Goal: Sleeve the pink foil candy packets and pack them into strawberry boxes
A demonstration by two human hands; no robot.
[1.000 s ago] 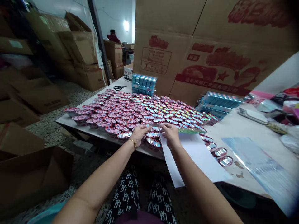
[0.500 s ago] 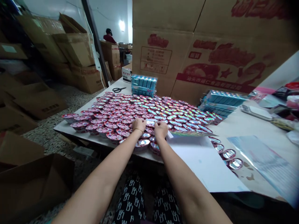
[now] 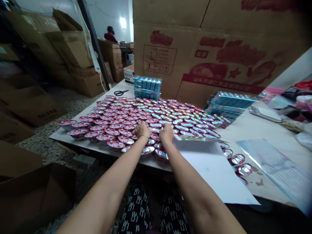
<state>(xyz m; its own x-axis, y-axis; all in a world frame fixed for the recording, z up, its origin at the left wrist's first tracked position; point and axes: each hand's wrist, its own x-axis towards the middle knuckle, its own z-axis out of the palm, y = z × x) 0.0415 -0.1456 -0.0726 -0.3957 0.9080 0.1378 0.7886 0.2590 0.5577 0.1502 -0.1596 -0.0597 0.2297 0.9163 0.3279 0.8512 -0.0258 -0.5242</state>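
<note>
Rows of oval pink-rimmed containers [image 3: 112, 131] cover the table, many with shiny tops. Over the near middle rows is my left hand [image 3: 142, 129], fingers curled down at the containers; whatever lies under its fingertips is hidden. My right hand [image 3: 166, 132] is closed a short way to the right, at a shiny-topped container, its fingertips also hidden. A bracelet circles my left wrist. Beside my right forearm lies a white sheet [image 3: 207, 165], with a patterned sheet [image 3: 200, 139] at its far edge.
Blue packs [image 3: 147, 87] and more blue packs [image 3: 227, 104] stand before a large cardboard panel [image 3: 180, 52]. Black scissors [image 3: 121, 93] lie at the back left. Plastic film [image 3: 275, 172] is at the right. Cartons [image 3: 73, 48] fill the left; a person [image 3: 110, 35] is far behind.
The white strip seen between my hands before no longer shows there. My hands have moved slightly apart, and the view has shifted a little.
</note>
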